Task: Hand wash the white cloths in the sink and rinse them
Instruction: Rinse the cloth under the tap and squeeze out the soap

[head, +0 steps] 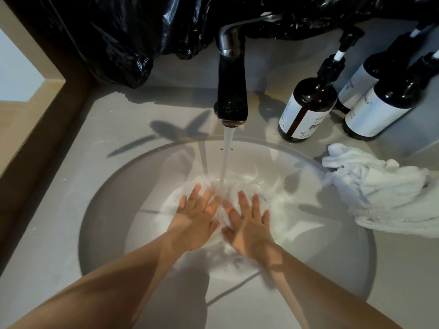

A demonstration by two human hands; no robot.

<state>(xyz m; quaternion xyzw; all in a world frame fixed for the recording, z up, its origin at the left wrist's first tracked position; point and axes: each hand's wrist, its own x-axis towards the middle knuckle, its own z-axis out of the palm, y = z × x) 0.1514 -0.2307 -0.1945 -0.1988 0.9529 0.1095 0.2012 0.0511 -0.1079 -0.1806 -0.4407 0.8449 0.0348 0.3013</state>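
Your left hand and right hand pressed flat, fingers spread and gripping nothing, on a white cloth in the sink under the running faucet. Washing looked midway. The second cloth lay bunched on the surface, with rinsing probably ahead.

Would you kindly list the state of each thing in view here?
Black metal faucet: running.
White cloth in the round white sink: wet, pressed flat.
Left hand: open, pressing it.
Right hand: open, pressing it.
White towel on the grey counter: bunched, untouched.
Three dark pump bottles: upright.
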